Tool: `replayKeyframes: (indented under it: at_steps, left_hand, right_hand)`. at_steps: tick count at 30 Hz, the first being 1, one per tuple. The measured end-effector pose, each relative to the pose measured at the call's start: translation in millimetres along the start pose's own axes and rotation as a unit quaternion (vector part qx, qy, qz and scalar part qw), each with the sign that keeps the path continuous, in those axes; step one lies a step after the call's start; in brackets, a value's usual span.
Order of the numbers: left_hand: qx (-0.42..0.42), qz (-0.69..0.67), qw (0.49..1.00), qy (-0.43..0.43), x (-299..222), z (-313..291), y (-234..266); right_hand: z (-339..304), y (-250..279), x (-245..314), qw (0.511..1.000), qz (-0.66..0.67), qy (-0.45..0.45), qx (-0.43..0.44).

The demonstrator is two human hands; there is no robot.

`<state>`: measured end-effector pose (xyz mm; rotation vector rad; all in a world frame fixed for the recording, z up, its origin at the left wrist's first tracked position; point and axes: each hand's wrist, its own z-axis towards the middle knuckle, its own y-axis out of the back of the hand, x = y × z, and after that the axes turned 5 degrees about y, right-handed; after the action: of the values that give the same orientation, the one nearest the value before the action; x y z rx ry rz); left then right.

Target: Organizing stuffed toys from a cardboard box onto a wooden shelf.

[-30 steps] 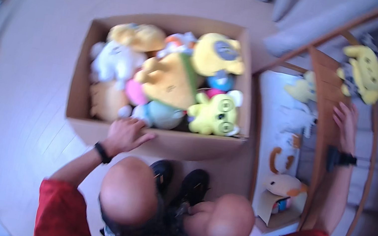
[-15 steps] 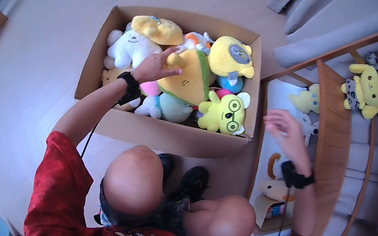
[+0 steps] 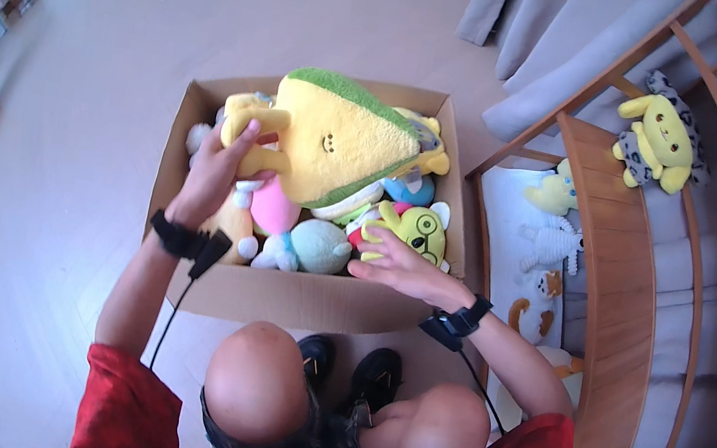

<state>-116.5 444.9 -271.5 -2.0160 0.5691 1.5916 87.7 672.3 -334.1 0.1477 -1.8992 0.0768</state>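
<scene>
Cardboard box (image 3: 297, 300) of plush toys on wooden floor (image 3: 96, 82).

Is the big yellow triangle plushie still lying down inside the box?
No, the left hand holds the big yellow triangle plushie lifted up above the other toys in the cardboard box.

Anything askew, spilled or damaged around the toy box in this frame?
Nothing looks damaged or spilled. The cardboard box is heaped with plush toys; the left hand lifts a big yellow wedge-shaped plush above the pile while the right hand rests on a yellow-green plush. A yellow plush in a spotted outfit lies on the wooden rail, apart.
</scene>
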Motion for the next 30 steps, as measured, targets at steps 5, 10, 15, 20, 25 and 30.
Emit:
replayKeyframes:
  at_steps: [5,10,15,20,25,30]
  left_hand:
    - [-0.005,-0.127,0.989,-0.075,11,-19,-70]
    - [0.098,-0.125,0.977,-0.146,-14,-24,-122]
    - [0.210,-0.087,0.955,-0.190,-20,-20,-141]
    - [0.317,-0.037,0.939,-0.129,-22,-14,-145]
    - [0.427,0.192,0.872,-0.143,-17,-10,-152]
    - [0.375,0.250,0.892,-0.037,9,-5,-89]
  right_hand:
    - [27,6,74,0.907,0.250,0.282,-0.190]
    - [20,88,95,0.889,0.218,0.285,-0.285]
    - [-23,116,95,0.922,0.199,0.297,-0.148]
    - [-71,113,111,0.920,0.050,0.308,-0.238]
    - [-136,146,108,0.876,0.071,0.264,-0.396]
    - [-243,232,90,0.782,-0.011,0.150,-0.604]
